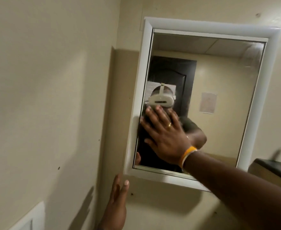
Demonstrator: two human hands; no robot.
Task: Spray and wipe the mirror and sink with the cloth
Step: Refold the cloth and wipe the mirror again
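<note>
A white-framed mirror (219, 80) hangs on the beige wall. My right hand (163, 133) lies flat on the lower left part of the glass, fingers spread and straight, with a ring and an orange wristband. Something dark shows under its fingers; whether it is the cloth or only the reflection I cannot tell. My left hand (118, 200) reaches up from below with straight fingers, its tips at the lower left corner of the mirror's frame (128, 171). No sink or spray bottle is in view.
A dark-topped box or shelf (276, 170) juts from the wall just right of the mirror's lower corner. A white panel (28, 218) sits low on the left wall. The wall beside the mirror has a raised beige strip (113, 113).
</note>
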